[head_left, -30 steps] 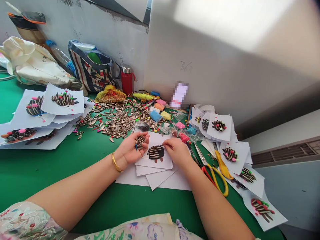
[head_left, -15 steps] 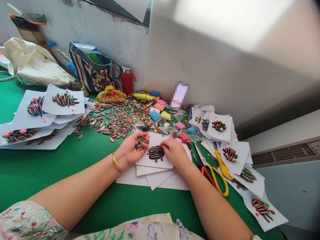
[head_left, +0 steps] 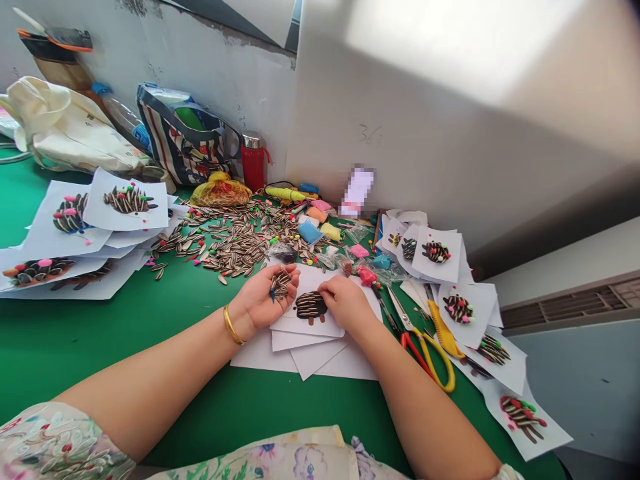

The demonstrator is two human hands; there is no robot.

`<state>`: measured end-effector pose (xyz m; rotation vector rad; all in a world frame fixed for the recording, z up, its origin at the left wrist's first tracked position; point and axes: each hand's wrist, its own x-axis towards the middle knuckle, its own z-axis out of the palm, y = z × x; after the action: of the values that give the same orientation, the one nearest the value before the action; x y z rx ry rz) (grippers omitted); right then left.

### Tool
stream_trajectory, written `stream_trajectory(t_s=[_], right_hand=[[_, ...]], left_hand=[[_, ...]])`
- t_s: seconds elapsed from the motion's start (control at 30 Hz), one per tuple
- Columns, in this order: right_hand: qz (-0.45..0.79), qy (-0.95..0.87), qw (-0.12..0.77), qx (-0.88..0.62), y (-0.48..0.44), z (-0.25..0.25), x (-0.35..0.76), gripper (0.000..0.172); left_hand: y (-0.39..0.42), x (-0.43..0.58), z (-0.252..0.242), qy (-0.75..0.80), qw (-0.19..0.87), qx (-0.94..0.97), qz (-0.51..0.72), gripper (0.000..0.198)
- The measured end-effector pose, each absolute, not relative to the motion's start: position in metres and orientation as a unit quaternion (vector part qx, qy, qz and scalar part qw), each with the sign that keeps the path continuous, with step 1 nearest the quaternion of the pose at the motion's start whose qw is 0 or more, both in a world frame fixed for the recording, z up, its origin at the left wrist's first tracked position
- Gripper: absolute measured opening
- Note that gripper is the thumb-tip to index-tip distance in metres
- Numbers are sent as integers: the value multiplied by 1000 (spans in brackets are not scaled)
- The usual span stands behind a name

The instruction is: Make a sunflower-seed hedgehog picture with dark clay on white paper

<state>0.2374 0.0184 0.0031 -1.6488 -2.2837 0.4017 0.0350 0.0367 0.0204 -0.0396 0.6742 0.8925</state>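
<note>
My left hand [head_left: 260, 300] is cupped palm up around a small heap of striped sunflower seeds [head_left: 281, 285]. Beside it, on a stack of white paper sheets [head_left: 287, 327], lies a dark clay hedgehog [head_left: 311, 306] with brown feet and seeds set in rows across its back. The fingertips of my right hand [head_left: 347, 301] are pinched together at the hedgehog's right edge. Whatever sits between those fingertips is hidden. A gold bracelet is on my left wrist.
Loose sunflower seeds [head_left: 245, 237] spread across the green table behind my hands, near coloured clay packets [head_left: 311, 232]. Scissors [head_left: 420, 340] lie right of the paper. Finished-looking hedgehog cards [head_left: 127, 223] are piled left, with more cards [head_left: 461, 333] right. A red flask [head_left: 253, 163] stands behind.
Both hands keep nearly the same place and pose. The whole view has shifted very slightly; no seed visibly moves.
</note>
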Motion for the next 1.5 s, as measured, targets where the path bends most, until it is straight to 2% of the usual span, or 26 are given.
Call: stream_trajectory(t_s=[0.13, 0.4, 0.5, 0.67, 0.83, 0.97, 1.07, 1.27, 1.5], right_hand=[[136, -799, 182, -557, 17, 3, 240, 21], [69, -781, 387, -485, -4, 22, 235, 22], [61, -793, 387, -466, -11, 26, 228, 23], [84, -801, 371, -463, -14, 25, 219, 15], [194, -748, 431, -465, -17, 28, 219, 16], [193, -716, 471, -478, -10, 33, 236, 9], [195, -698, 419, -547, 1, 28, 254, 7], [246, -723, 229, -604, 12, 15, 262, 12], [230, -735, 193, -608, 9, 13, 252, 15]], left_hand=[[35, 35, 25, 319, 848, -16, 423, 19], [21, 43, 28, 268, 888, 19, 374, 29], [10, 50, 28, 261, 904, 33, 338, 35], [-3, 58, 30, 245, 916, 53, 313, 33], [-2, 57, 31, 259, 912, 57, 313, 30], [8, 51, 31, 279, 900, 19, 335, 26], [21, 43, 30, 288, 868, 0, 404, 20], [36, 35, 25, 314, 827, -23, 465, 20], [38, 35, 15, 310, 833, -30, 457, 22]])
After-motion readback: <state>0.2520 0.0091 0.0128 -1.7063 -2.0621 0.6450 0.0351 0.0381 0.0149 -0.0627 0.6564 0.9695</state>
